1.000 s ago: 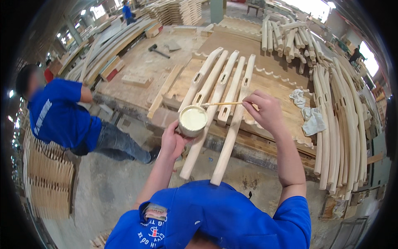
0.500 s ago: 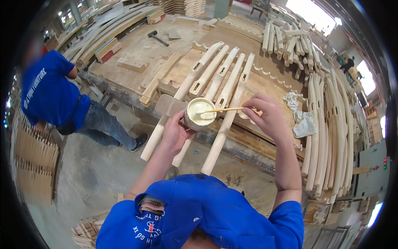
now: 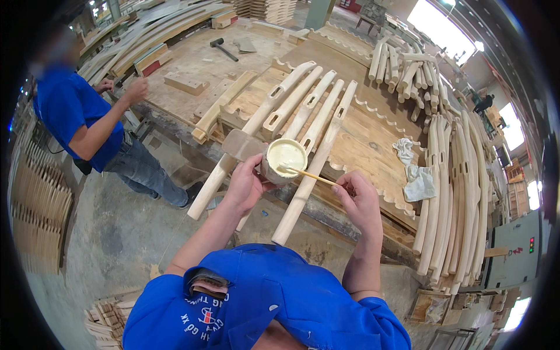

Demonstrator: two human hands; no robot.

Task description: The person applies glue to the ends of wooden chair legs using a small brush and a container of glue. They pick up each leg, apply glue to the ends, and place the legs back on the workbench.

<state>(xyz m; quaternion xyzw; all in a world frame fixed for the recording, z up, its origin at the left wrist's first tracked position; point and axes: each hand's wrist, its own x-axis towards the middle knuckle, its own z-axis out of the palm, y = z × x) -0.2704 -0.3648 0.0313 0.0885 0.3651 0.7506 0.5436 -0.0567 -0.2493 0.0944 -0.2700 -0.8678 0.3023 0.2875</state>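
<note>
My left hand (image 3: 247, 185) grips a small round pot (image 3: 272, 172) from its left side. Thick cream-coloured paste (image 3: 286, 153) fills the pot, possibly glue. Between the fingers of my right hand (image 3: 360, 201) is a thin wooden stick (image 3: 318, 177), its far tip dipped in the paste. A flat grey-brown plate (image 3: 238, 144) juts out left of the pot; whether it is joined to the pot I cannot tell. Under and beyond the pot, several pale wooden legs (image 3: 335, 122) with slots lie side by side, their near ends past the bench edge.
The wooden bench (image 3: 361, 146) carries scalloped rests. A mallet (image 3: 224, 50) lies at the back, white rags (image 3: 419, 182) to the right. More legs (image 3: 452, 192) are stacked at the right. A co-worker in blue (image 3: 79, 111) stands at the left.
My right hand has come down and toward me, tilting the stick the other way while its tip stays in the paste. The co-worker has turned, with forearms raised over the bench.
</note>
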